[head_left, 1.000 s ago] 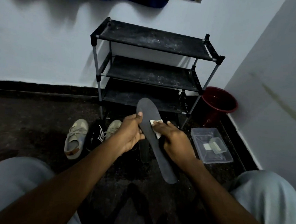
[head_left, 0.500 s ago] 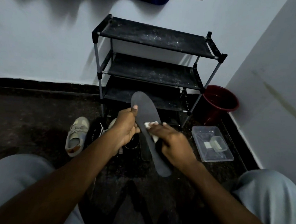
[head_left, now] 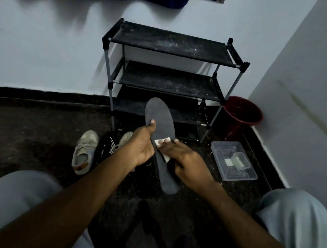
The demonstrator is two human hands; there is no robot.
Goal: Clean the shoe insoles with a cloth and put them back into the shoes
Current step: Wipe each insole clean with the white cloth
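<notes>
A dark grey insole [head_left: 160,119] is held up in front of me, toe end pointing away. My left hand [head_left: 140,145] grips its left edge, thumb on the top face. My right hand [head_left: 183,157] presses a small white cloth [head_left: 162,141] against the insole's middle, fingers curled over the cloth. On the floor to the left lies a beige sneaker [head_left: 84,150], and a second beige sneaker [head_left: 126,137] shows partly behind my left hand. Another dark insole [head_left: 156,167] lies on the floor under the held one, mostly hidden.
A black three-shelf shoe rack [head_left: 170,46] stands against the wall ahead. A dark red bucket [head_left: 242,114] sits in the corner at right, with a clear plastic box [head_left: 233,161] in front of it. Black socks [head_left: 107,147] lie between the sneakers. My knees frame the bottom corners.
The cloth under my right hand has slid down the insole toward its middle. Both hands and the insole have shifted slightly to the left.
</notes>
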